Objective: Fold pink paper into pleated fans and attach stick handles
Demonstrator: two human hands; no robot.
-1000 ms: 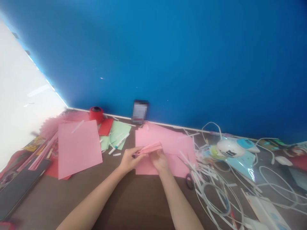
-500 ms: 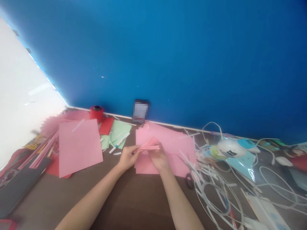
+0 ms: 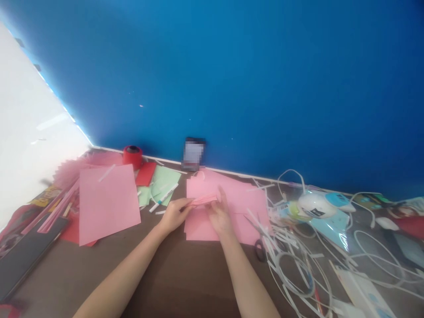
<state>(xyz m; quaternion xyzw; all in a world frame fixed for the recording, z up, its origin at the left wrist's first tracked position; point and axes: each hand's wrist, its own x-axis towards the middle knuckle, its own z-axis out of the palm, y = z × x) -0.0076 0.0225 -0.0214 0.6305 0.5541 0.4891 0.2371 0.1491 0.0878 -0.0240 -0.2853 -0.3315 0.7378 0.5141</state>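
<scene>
A narrow, pleated strip of pink paper (image 3: 204, 200) is held between both hands, its folds pressed close together. My left hand (image 3: 176, 215) pinches its left end. At the other end, my right hand (image 3: 219, 216) grips it with thumb and fingers, some fingers raised beside the end. Beneath the hands lie several pink paper sheets (image 3: 247, 198), spread over the dark table (image 3: 185, 282). Scissors (image 3: 260, 249) rest at the right edge of these sheets, their blades partly among white strips.
To the left lie a pink sheet (image 3: 109, 207), green paper (image 3: 165, 179), a marker (image 3: 164, 198) and a red tape roll (image 3: 132, 156). On the right are tangled white cables (image 3: 294, 269) and a white glue gun (image 3: 318, 204). A phone-like device (image 3: 193, 153) leans against the blue wall (image 3: 232, 79).
The pleated paper's right end was fanned out and is now squeezed into a narrow strip. My right hand's fingers have lifted around that end. The view has shifted slightly.
</scene>
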